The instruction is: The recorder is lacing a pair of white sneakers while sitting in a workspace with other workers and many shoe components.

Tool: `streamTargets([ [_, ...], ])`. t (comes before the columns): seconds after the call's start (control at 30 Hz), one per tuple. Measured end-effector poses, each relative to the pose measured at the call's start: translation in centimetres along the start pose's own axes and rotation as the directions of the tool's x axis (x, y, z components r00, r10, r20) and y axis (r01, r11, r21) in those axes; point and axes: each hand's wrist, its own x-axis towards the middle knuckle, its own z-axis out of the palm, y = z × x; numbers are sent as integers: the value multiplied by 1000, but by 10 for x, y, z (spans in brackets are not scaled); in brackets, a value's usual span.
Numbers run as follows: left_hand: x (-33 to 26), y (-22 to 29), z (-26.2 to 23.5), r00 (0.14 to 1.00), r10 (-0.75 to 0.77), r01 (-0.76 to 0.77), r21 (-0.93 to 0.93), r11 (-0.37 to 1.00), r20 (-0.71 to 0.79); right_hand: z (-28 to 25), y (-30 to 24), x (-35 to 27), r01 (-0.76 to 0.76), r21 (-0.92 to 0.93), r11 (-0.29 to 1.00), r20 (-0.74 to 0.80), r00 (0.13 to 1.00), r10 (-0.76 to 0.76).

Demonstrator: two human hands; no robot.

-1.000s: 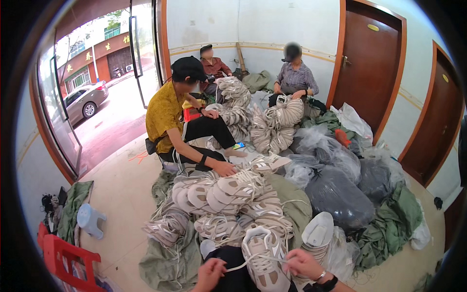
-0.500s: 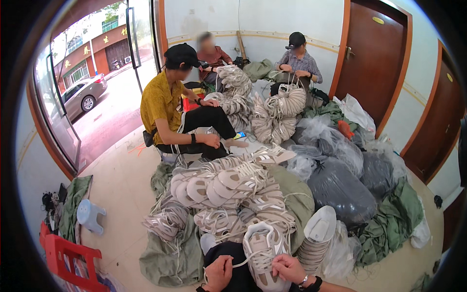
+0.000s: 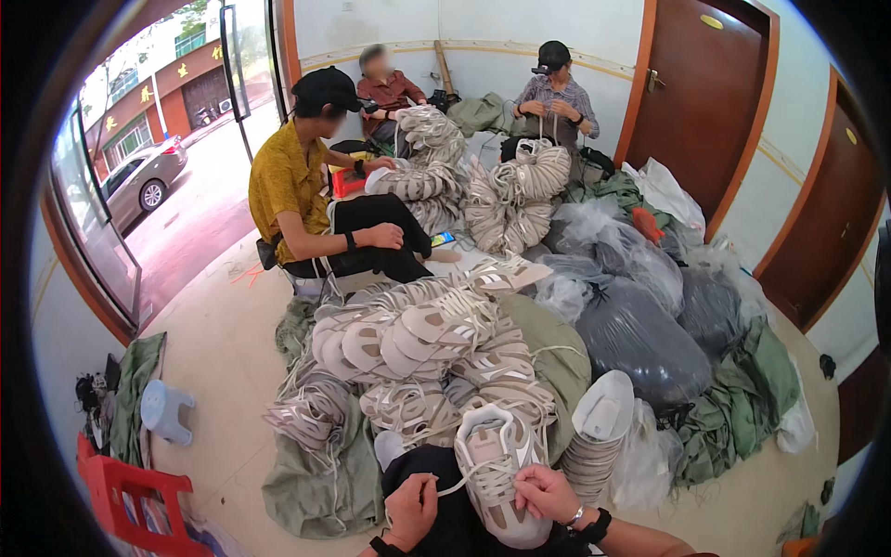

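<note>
A beige and white sneaker upper [image 3: 492, 455] rests on my dark-clothed lap, its toe toward me and pale laces running across the front. My left hand [image 3: 411, 509] is closed in a pinch beside it, on the shoelace [image 3: 452, 485] that stretches over from the upper. My right hand [image 3: 546, 494] lies against the upper's right side, thumb and fingers pinched together at the lacing; the lace between those fingertips is mostly hidden. Just beyond the upper, a large heap of similar sneaker uppers [image 3: 418, 334] with loose laces covers green cloth sacks.
To the right stand a nested stack of uppers [image 3: 601, 427] and dark plastic bags [image 3: 640, 348]. At left are a red stool [image 3: 139, 501] and a small blue stool [image 3: 167, 411]. A person in yellow [image 3: 292, 186] sits beyond the heap; two other people sit by the far wall.
The view has shifted slightly. My right hand keeps its pinch at the lacing, and my left hand still holds the lace out to the left. The person at the far right has raised their hands.
</note>
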Motion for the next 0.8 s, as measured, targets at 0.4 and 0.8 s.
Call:
streamTargets([
  [0.4,-1,-3,-1,999,-5,4,39,999,36,0,-1,0,-3,16,1000,14,1000,3],
  [0.8,-2,-1,0,1000,5,-7,55,998,27,-1,5,-1,37,40,998,-17,999,-37],
])
